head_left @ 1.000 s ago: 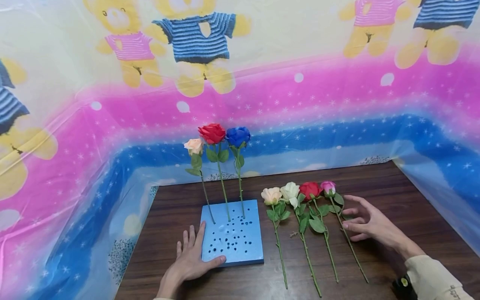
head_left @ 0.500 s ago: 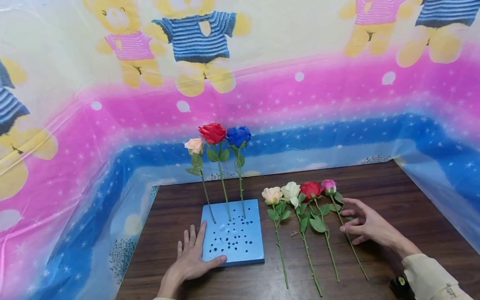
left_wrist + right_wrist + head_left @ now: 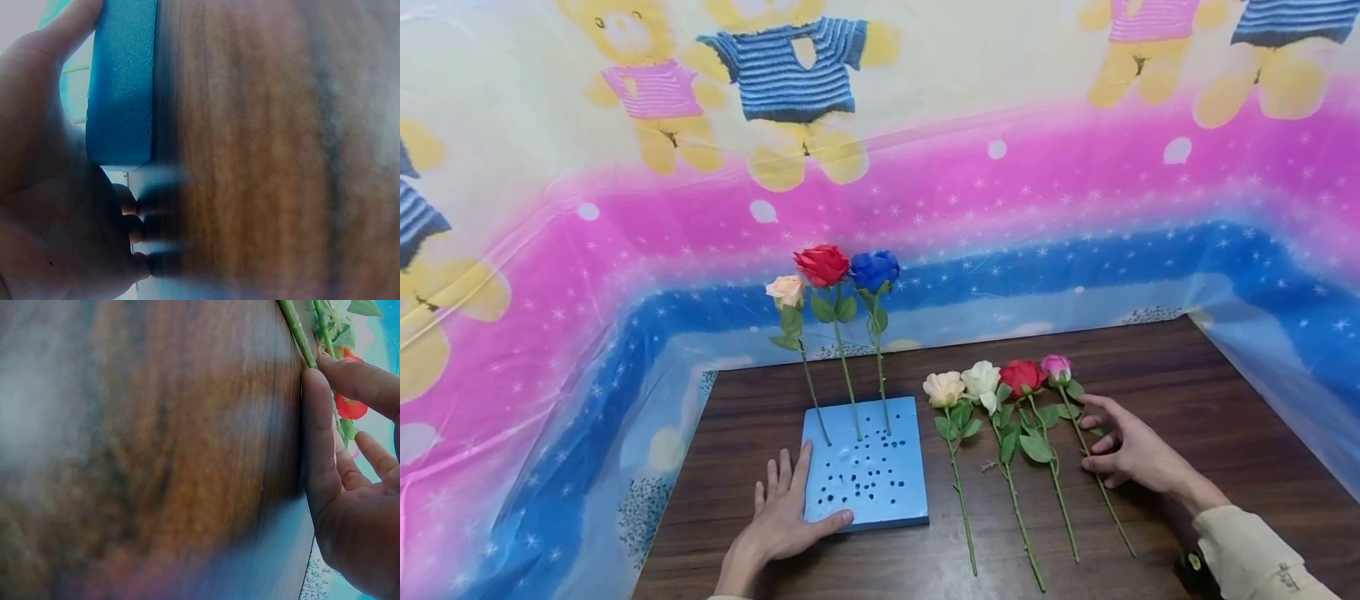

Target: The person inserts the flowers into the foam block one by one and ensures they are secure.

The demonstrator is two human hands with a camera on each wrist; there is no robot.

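Note:
My left hand (image 3: 784, 515) rests at the left corner of a blue foam block (image 3: 904, 507). Its fingers lie straight along the side and the thumb reaches over the front edge. The block's side (image 3: 122, 94) shows close in the left wrist view. On the table, my right hand (image 3: 1138, 454) pinches the stem of a pink rose (image 3: 1056, 368) between thumb and fingers. In the right wrist view that green stem (image 3: 296, 330) runs into the fingertips. Three roses stand in the block: pale peach (image 3: 786, 291), red (image 3: 822, 264) and blue (image 3: 876, 271).
Left of the pink rose, a red rose (image 3: 1022, 377), a white rose (image 3: 981, 383) and a peach rose (image 3: 943, 389) lie side by side on the brown wooden table (image 3: 1157, 375). Many small holes dot the block's top. A printed bear cloth (image 3: 1000, 200) hangs behind.
My right hand has moved slightly left, its thumb and fingers closing in on the pink rose's stem. The left hand and block have stayed in place.

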